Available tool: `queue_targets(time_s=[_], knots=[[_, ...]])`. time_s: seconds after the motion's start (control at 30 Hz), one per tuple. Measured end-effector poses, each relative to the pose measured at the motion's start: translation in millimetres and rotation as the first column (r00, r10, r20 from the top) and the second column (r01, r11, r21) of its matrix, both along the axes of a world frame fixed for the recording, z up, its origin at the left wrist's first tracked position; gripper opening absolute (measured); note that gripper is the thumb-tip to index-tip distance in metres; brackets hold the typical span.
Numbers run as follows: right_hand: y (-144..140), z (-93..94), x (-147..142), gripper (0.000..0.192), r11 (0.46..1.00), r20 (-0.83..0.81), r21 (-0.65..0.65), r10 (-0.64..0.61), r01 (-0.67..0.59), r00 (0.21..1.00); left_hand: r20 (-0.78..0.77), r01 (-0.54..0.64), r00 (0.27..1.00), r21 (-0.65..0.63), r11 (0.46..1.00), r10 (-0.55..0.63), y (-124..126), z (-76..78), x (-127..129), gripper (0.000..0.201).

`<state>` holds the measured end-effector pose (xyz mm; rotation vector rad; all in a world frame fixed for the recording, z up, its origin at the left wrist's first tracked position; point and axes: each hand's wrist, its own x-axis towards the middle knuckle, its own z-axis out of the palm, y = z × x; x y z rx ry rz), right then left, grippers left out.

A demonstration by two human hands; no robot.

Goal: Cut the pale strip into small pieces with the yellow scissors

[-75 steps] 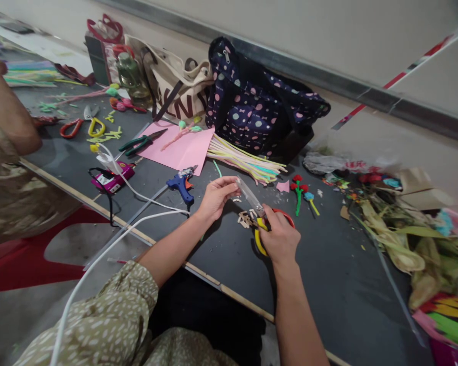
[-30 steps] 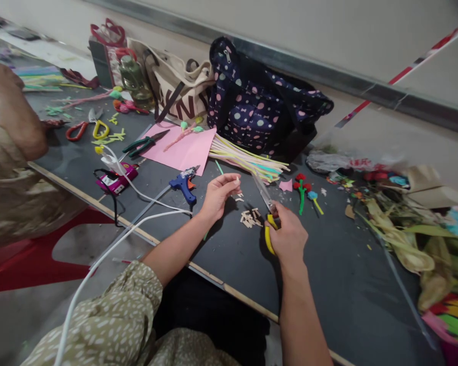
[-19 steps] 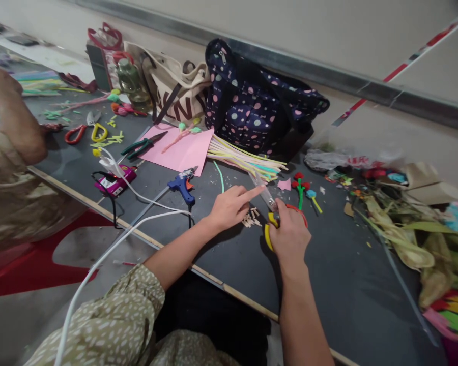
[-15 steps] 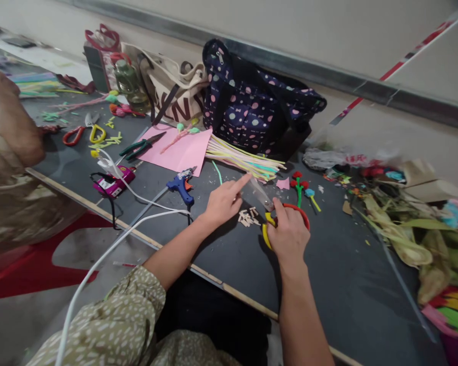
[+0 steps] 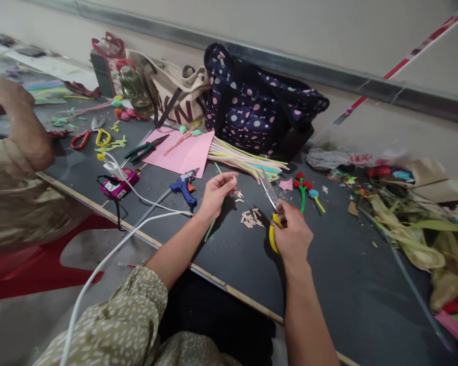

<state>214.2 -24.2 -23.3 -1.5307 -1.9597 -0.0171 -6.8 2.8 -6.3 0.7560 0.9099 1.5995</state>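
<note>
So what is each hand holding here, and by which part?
Right hand: scissors, by the handle loops. Left hand: a small pale piece, pinched at the fingertips.

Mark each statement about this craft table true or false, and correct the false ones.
1. The right hand holds scissors with a yellow handle. True.
2. The left hand grips the blue glue gun. False: it pinches a small pale piece; the gun lies beside it.
3. Small cut pieces lie between the hands. True.
4. The pink paper sits on the spotted bag. False: it lies on the table.
</note>
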Motion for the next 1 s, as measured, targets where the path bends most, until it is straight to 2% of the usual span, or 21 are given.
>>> queue_targets(time_s=[0.23, 0.3, 0.4, 0.47, 0.53, 0.63, 0.83, 0.93, 1.0], knots=[[0, 0.8, -1, 0.047, 1.000, -0.033, 0.012, 0.021, -0.020, 0.999, -0.017, -0.026, 1.000, 0.009, 1.000, 0.026, 0, 0.1, 2, 0.033], [1, -0.6, -2, 0.046, 1.000, -0.086, -0.004, 0.001, -0.001, 0.996, -0.079, -0.067, 0.994, 0.031, 0.997, 0.069, -1, 0.0, 4, 0.036], [1, -0.4, -7, 0.043, 0.994, -0.293, -0.109, -0.056, 0.024, 0.954, -0.265, -0.073, 0.960, 0.065, 0.995, 0.088, -4, -0.1, 9, 0.041], [0, 2.5, -13, 0.045, 0.982, -0.478, -0.189, -0.081, -0.013, 0.875, -0.410, -0.024, 0.910, 0.094, 0.995, 0.061, -8, -0.1, 12, 0.044], [-1, 6.7, -19, 0.040, 0.977, -0.627, -0.193, -0.050, -0.093, 0.777, -0.534, 0.040, 0.845, 0.123, 0.992, 0.033, -13, 0.0, 15, 0.044], [-1, 11.1, -25, 0.036, 0.968, -0.710, -0.191, -0.022, -0.163, 0.704, -0.644, 0.146, 0.764, 0.125, 0.981, -0.032, -18, 0.0, 20, 0.049], [-2, 5.2, -28, 0.042, 0.946, -0.760, -0.206, 0.007, -0.252, 0.650, -0.758, 0.280, 0.645, 0.117, 0.953, -0.097, -24, -0.7, 27, 0.050], [-2, 3.5, -28, 0.039, 0.946, -0.727, -0.222, 0.002, -0.237, 0.687, -0.794, 0.309, 0.601, 0.125, 0.943, -0.092, -26, -1.3, 28, 0.046], [-2, 4.3, -28, 0.035, 0.956, -0.703, -0.218, -0.014, -0.197, 0.711, -0.789, 0.311, 0.607, 0.127, 0.942, -0.094, -26, -1.7, 28, 0.046]])
